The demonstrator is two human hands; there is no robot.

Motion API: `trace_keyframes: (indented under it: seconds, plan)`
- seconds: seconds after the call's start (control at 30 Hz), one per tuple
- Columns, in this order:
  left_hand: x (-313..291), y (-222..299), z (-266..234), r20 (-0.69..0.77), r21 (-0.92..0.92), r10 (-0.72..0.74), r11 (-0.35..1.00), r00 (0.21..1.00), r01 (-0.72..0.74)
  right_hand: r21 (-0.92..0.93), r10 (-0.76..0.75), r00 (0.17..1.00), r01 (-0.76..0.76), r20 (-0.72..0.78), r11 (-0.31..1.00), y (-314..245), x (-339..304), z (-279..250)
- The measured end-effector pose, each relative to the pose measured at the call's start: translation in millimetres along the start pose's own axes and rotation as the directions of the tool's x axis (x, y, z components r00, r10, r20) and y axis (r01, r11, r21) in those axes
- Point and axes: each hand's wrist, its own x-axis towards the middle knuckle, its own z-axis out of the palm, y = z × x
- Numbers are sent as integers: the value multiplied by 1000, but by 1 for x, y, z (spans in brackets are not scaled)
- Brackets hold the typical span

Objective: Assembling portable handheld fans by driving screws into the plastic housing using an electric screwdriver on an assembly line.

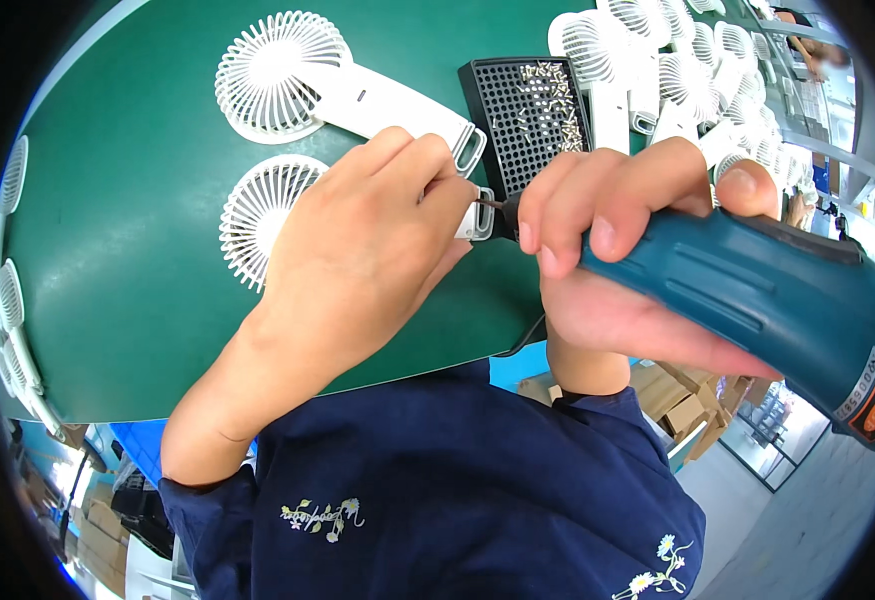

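My right hand (613, 215) is wrapped round a teal electric screwdriver (728, 275), which lies nearly level and points left. Its thin bit (489, 203) reaches the base end of a white handheld fan (258, 215). My left hand (358, 245) is closed over that fan's handle, fingertips right beside the bit. Most of the handle is hidden under this hand, and I cannot make out any screw there. Just beyond lies a second white handheld fan (383, 105), its round grille to the left and its looped base end close to my left knuckles.
A black perforated tray (503, 100) with many small screws stands behind the screwdriver's tip. Numerous white fans (688, 85) are piled at the far right of the green table (118, 280). More fans (10, 295) line its left edge. Cardboard boxes (683, 405) sit below, at right.
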Motion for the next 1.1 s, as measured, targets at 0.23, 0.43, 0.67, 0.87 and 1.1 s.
trace_keyframes:
  seconds: [0.23, 0.43, 0.67, 0.87, 1.1]
  plan:
    - [3, 1, -1, -4, -2, 23, 1000, 1000, -23, -48, -40, 998, 38, -41, 998, -9, -1, 2]
    - [1, -1, -1, -4, -29, 10, 1000, 1000, -10, -94, -152, 933, 128, -327, 987, -24, 1, -3]
    - [1, 0, 0, -34, -49, 40, 998, 999, -41, -40, -173, 870, 175, -461, 984, -15, -18, -16]
    - [0, -2, 1, -42, -30, 29, 999, 999, -30, -19, -153, 867, 163, -474, 986, -12, -19, -12]
    - [-1, 8, -4, -127, -54, 74, 995, 989, -82, 23, -104, 937, 119, -333, 993, -45, 0, 23]
